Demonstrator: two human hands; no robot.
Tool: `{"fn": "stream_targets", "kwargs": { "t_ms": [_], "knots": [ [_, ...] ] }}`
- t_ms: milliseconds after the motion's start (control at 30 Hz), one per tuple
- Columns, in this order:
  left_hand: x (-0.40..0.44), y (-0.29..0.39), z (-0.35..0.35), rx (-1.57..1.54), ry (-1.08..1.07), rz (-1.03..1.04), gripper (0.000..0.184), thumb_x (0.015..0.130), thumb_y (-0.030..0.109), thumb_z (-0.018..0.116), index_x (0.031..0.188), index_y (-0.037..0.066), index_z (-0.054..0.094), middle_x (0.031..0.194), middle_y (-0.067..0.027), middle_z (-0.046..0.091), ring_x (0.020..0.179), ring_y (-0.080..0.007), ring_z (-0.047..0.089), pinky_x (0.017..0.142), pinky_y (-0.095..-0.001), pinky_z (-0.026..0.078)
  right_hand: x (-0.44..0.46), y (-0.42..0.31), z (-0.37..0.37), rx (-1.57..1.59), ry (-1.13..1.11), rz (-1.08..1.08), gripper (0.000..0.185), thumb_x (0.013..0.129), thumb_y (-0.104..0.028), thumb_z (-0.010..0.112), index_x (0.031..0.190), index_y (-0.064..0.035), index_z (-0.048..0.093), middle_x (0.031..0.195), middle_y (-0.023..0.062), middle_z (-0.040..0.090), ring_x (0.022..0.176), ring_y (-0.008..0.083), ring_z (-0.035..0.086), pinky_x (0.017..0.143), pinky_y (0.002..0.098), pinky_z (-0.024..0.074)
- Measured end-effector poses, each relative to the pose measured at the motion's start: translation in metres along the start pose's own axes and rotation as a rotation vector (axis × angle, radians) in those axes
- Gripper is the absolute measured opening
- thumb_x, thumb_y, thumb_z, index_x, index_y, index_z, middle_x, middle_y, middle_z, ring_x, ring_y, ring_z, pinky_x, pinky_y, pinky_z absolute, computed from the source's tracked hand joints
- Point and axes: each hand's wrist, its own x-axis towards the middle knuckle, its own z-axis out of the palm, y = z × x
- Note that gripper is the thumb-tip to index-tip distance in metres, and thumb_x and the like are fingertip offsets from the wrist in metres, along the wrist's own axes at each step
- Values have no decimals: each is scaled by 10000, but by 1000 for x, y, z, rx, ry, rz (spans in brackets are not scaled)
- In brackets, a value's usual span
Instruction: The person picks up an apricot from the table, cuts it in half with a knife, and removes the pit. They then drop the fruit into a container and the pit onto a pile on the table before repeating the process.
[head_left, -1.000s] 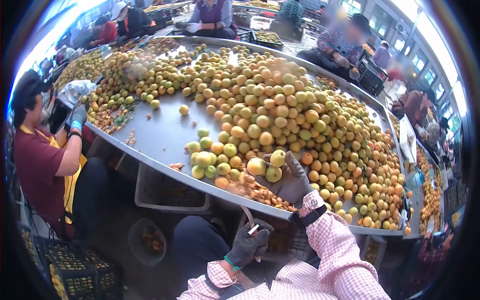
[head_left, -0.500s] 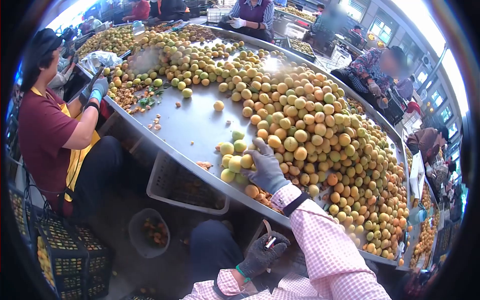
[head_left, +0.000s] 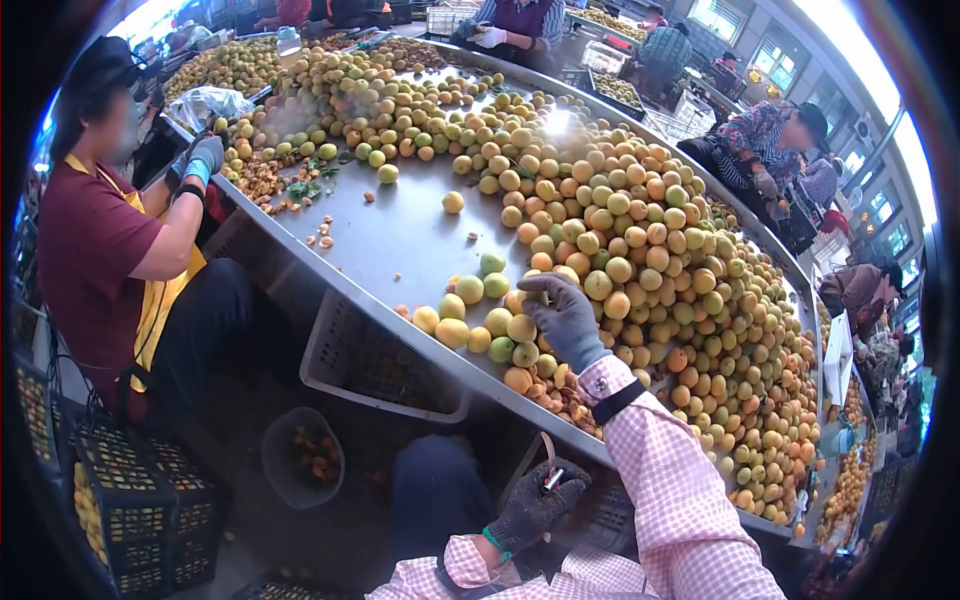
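Note:
My right hand (head_left: 565,318), in a grey glove, rests at the near left edge of a big heap of apricots (head_left: 640,250). Its fingers are apart and curve over some of the fruit; no grip on one shows. Left of that hand lies a loose group of greenish-yellow apricots (head_left: 470,290) on the metal table (head_left: 390,230). Lower down, by my knee and below the table rim, my left hand (head_left: 535,510) in a dark glove is closed around a small knife (head_left: 551,480) with a curved strip pointing up.
Cut apricot pieces (head_left: 560,395) lie along the near rim. Under the table are a grey crate (head_left: 375,365) and a bucket (head_left: 303,458) holding scraps. A co-worker in a yellow apron (head_left: 170,315) sits at left beside stacked black crates (head_left: 145,500). Other people work around the table.
The greenish-yellow apricots left of my right hand have spread out along the near rim. My right hand stays over the heap's edge with shifted fingers. My left hand still holds the knife.

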Motion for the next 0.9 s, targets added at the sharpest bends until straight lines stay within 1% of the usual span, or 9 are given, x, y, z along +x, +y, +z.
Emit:
{"fn": "stream_targets", "kwargs": {
  "t_ms": [33, 167, 300, 500, 567, 600, 733, 833, 900],
  "knots": [
    [0, 1, 2, 0, 14, 11, 159, 902, 161, 619, 1028, 66, 600, 718, 32, 541, 588, -37, 475, 521, -194, 388, -4, -1, -6, -3, 1, 5, 194, 828, -33, 648, 1021, -58, 652, 1057, 56, 602, 989, 181, 579, 842, 269, 478],
    [2, 4, 4, -26, 1, 17, 136, 903, 147, 613, 1011, 67, 595, 691, 30, 533, 553, -41, 472, 495, -201, 388, -28, -12, -39, 951, 68, 579, 292, 964, -278, 486, 1134, -62, 585, 1040, 59, 620, 954, 183, 587, 761, 311, 523],
    [4, 1, 8, -25, -14, 25, 117, 902, 142, 613, 993, 71, 596, 693, 29, 533, 540, -43, 468, 476, -201, 381, -88, -18, -84, 1456, 10, 717, 401, 944, -413, 500, 1096, -53, 592, 936, 64, 613, 902, 190, 595, 649, 285, 509],
    [11, -13, 18, 199, -21, 14, 182, 877, 157, 641, 1029, 66, 602, 737, -11, 592, 587, -98, 551, 526, -244, 440, -198, -86, -124, 487, -196, 617, 360, 859, -206, 627, 1160, -23, 551, 985, 46, 562, 872, 125, 569, 803, 226, 456],
    [16, -27, 25, 687, -161, 375, 283, 830, 194, 685, 1067, 73, 589, 818, -92, 643, 732, -226, 646, 665, -335, 497, -229, -98, -120, 358, -169, 597, 369, 847, -118, 653, 1186, -14, 551, 989, 17, 560, 877, 91, 541, 826, 193, 423],
    [17, -30, 23, 845, -201, 295, 401, 795, 224, 707, 1137, 88, 549, 893, -150, 649, 896, -318, 647, 795, -386, 482, -239, -105, -119, 470, -92, 578, 223, 857, -61, 649, 1060, 14, 597, 1054, 51, 580, 889, 100, 563, 804, 202, 455],
    [5, -38, 44, 1096, -340, 183, 454, 799, 218, 721, 1167, 43, 522, 960, -169, 632, 950, -288, 650, 831, -368, 485, -293, -115, -131, 792, 49, 729, 89, 857, 4, 621, 938, 10, 583, 929, 66, 619, 845, 103, 593, 775, 204, 477],
    [-5, -69, 62, 916, -507, 260, 489, 814, 229, 697, 1234, 102, 482, 961, -132, 624, 882, -277, 633, 788, -365, 479, -326, -114, -153, 839, 124, 761, 117, 827, 37, 620, 931, 19, 572, 907, 80, 621, 796, 132, 613, 774, 230, 497],
    [-11, -79, 77, 669, -637, -68, 462, 826, 238, 696, 1220, 99, 499, 940, -72, 593, 814, -192, 576, 754, -335, 470, -337, -123, -174, 806, 254, 700, 122, 824, -4, 582, 942, 21, 563, 885, 97, 618, 795, 177, 611, 724, 296, 514]
  ]
}}
